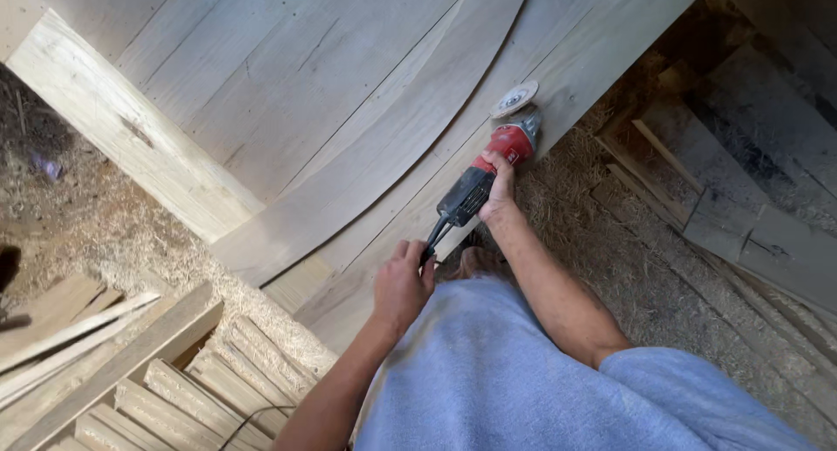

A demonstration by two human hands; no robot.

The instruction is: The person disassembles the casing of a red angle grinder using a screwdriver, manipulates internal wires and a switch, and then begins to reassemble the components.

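Along the right-hand edge of a wide slab of pale wooden boards (pixel 288 93), we look down past our own blue shirt (pixel 523 381) at both bare hands working a red and black angle grinder (pixel 488 174). Our right hand (pixel 499 189) is wrapped closed around the middle of the tool's body, fingers over the top. Our left hand (pixel 401 285) sits further back, nearer our chest, closed around the black cord (pixel 433 239) just where it leaves the tail of the grinder. The grinder's round disc (pixel 514 99) lies flat on the board, close to the slab's right edge, just beyond a long curved line (pixel 436 119) that sweeps across the planks.

The slab rests on a thick pale beam (pixel 122 128) at its near left corner. Sawdust and shavings (pixel 131 242) cover the ground to the left, with stacked cut strips of wood (pixel 192 390) below. Dark weathered planks (pixel 750 198) lie on the ground to the right.

To do this well, we judge that the disc should stay flat to the wood instead of tipped onto its rim, so it does not gouge. The right hand should guide with steady, light pressure and keep the tool moving. Keeping the cord gathered behind, as the left hand does, holds it well away from the disc. With the disc so near the slab's edge, we would watch that it does not slip off.
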